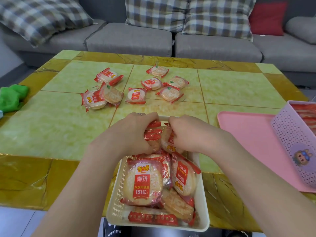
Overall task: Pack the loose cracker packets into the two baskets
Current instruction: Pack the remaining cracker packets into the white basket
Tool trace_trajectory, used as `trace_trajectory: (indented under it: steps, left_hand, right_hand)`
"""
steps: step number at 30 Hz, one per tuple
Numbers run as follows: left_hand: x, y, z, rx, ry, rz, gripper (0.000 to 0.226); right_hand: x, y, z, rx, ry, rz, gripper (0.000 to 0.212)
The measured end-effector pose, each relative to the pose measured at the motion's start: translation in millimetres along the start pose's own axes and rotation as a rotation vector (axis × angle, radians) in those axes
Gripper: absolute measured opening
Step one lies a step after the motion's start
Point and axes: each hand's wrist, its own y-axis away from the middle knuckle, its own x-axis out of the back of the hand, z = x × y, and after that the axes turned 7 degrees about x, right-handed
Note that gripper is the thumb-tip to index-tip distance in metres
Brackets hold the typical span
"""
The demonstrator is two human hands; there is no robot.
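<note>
Left hand and right hand curling fingers around cracker packets in the cream basket overhanging the table's near edge, pink basket sitting at the right edge

both hands curled, knuckles nearly touching

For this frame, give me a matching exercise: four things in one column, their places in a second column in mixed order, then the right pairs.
Things:
1. white basket
2. purple basket
3. green cloth
4. loose packets

Places:
A. on the pink tray at the right
B. at the table's left edge
C. scattered on the far middle of the table
D. at the near table edge, under both hands

The left hand and right hand grip packets standing in the far end of the white basket.

Pairs: 1-D, 2-A, 3-B, 4-C
</note>
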Motion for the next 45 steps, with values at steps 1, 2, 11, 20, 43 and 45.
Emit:
trace_trajectory:
  steps: [1,2,11,20,43,45]
  left_hand:
    - [-0.1,-0.1,0.1,0.005,0.005,-0.004,0.053]
    - [-0.6,-0.4,0.2,0.010,0.005,-0.008,0.053]
    - [1.7,-0.6,0.4,0.046,0.006,-0.033,0.057]
    - [4.0,2.4,0.5,0.051,0.033,-0.050,0.052]
    - [-17.9,-1.5,1.3,-0.015,-0.345,0.206,0.082]
    - [-17.2,-3.2,-0.8,-0.025,-0.323,0.195,0.075]
  right_hand:
    - [2.0,-1.7,-0.9,-0.009,-0.008,-0.037,0.013]
    - [4.4,-3.6,-2.0,-0.019,-0.018,-0.084,0.015]
    - [13.0,-23.9,-11.2,-0.037,0.006,-0.427,0.045]
    - [19.2,-19.2,-15.0,-0.009,-0.086,-0.404,0.058]
    - [-31.2,16.7,19.5,0.186,0.133,0.449,0.052]
    - [-30.3,18.0,18.1,0.157,0.151,0.487,0.049]
